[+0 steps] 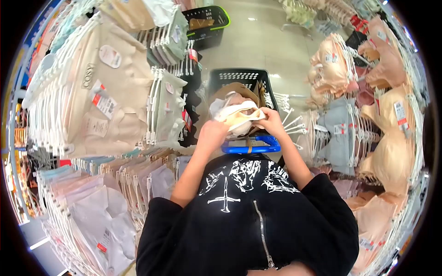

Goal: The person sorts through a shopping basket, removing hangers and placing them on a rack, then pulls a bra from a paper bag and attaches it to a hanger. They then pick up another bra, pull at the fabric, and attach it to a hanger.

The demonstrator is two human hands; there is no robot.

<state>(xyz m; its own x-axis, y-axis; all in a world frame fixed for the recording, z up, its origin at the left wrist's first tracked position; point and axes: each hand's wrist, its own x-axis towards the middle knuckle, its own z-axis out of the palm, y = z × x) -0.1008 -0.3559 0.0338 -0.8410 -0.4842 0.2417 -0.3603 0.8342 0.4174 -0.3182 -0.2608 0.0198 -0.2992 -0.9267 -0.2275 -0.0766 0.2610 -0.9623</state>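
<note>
A cream and white garment [239, 115] is stretched between my two hands, above the near part of a black basket [239, 73]. My left hand [214, 133] is closed on its left end. At its right end, my right hand [271, 123] pinches the fabric. Brown and pale items [237, 89] lie in the basket just beyond the garment. A blue handle [258, 146] with a tan strip round it sits below my hands, close to my black shirt. The garment hides part of the basket's contents.
Racks of hanging beige garments [124, 64] stand close on the left, with lilac ones [99, 216] lower down. Peach bras [391, 138] and grey ones [338, 129] hang on the right. Another black basket [209, 34] with a green rim stands on the tiled floor [251, 46] ahead.
</note>
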